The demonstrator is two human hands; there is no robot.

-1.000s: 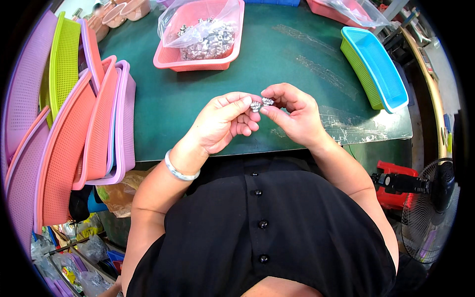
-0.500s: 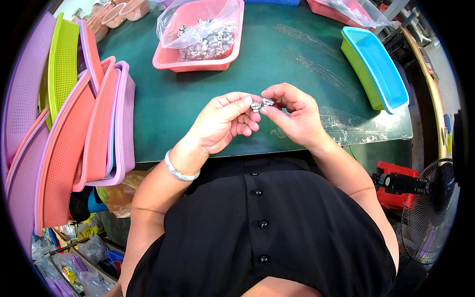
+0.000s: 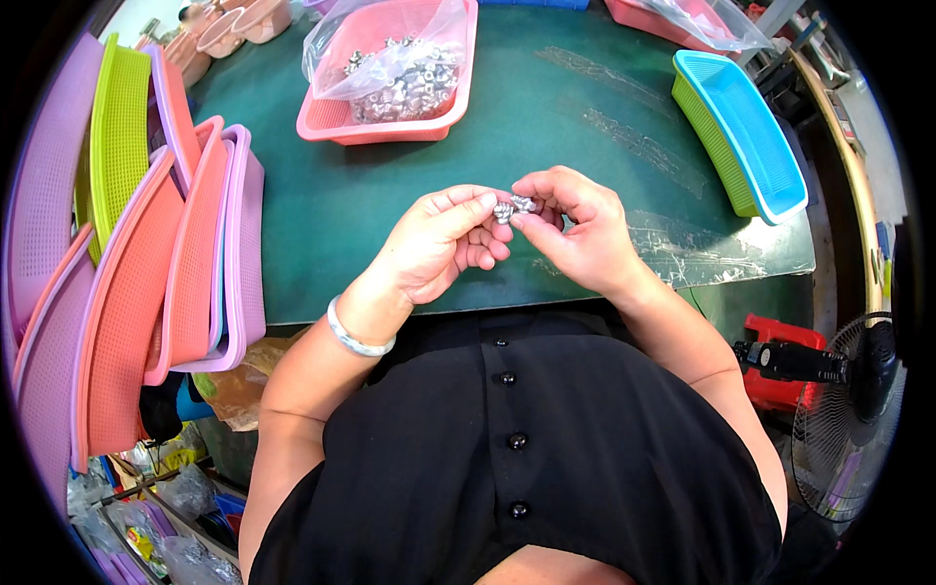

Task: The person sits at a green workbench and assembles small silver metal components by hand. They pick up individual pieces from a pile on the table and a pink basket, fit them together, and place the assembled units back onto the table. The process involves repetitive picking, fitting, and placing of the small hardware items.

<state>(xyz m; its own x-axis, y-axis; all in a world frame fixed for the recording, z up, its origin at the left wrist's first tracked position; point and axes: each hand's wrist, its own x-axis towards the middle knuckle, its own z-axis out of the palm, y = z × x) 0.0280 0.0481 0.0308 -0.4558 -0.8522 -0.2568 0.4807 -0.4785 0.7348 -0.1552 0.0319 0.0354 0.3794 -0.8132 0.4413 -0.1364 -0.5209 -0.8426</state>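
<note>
My left hand (image 3: 444,234) pinches a small silvery metal part (image 3: 503,212) between thumb and fingers, its other fingers curled loosely. Close beside it, my right hand (image 3: 580,226) grips a second small silvery metal part (image 3: 523,205) at its fingertips. The two parts meet or nearly touch above the near side of the green table; which of these I cannot tell. Fingers cover some of both parts. Farther off, a pink basket (image 3: 385,133) holds a clear plastic bag (image 3: 385,54) and a heap of similar metal parts (image 3: 414,93).
Nested purple, orange and green baskets (image 3: 127,322) stand along the left side. A blue basket within a green one (image 3: 746,136) sits at the table's right edge. Another pink basket (image 3: 663,27) with plastic is at the back right. A black fan (image 3: 848,409) stands at lower right.
The metal part in my right hand has shifted slightly left, closer against the one in my left hand. Both hands otherwise keep their places.
</note>
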